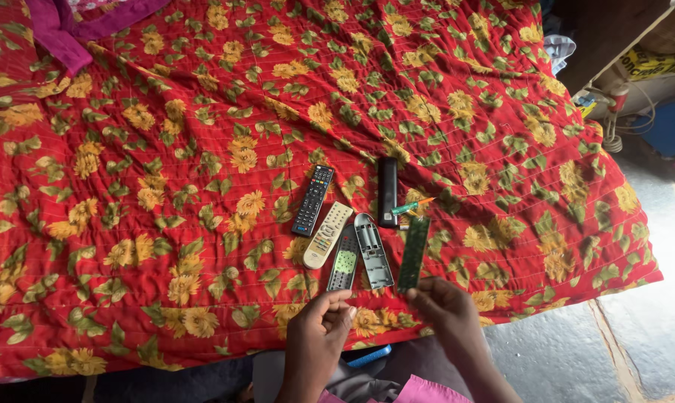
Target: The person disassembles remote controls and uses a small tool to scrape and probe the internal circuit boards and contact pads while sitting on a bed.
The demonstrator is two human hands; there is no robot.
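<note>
A green circuit board (413,254) is pinched at its lower end by the right hand (445,304). The left hand (319,332) is loosely curled, nothing held, beside the remote shells (360,257). Open quilt (128,149) is left on the bed.

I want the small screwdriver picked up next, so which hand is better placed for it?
Probably the left hand: it looks empty. The right hand pinches the green circuit board, though the screwdriver lies nearer it.

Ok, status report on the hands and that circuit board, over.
Right hand pinching green circuit board upright. Left hand empty, curled beside opened remote. Back shell alongside; nothing blocking.
</note>
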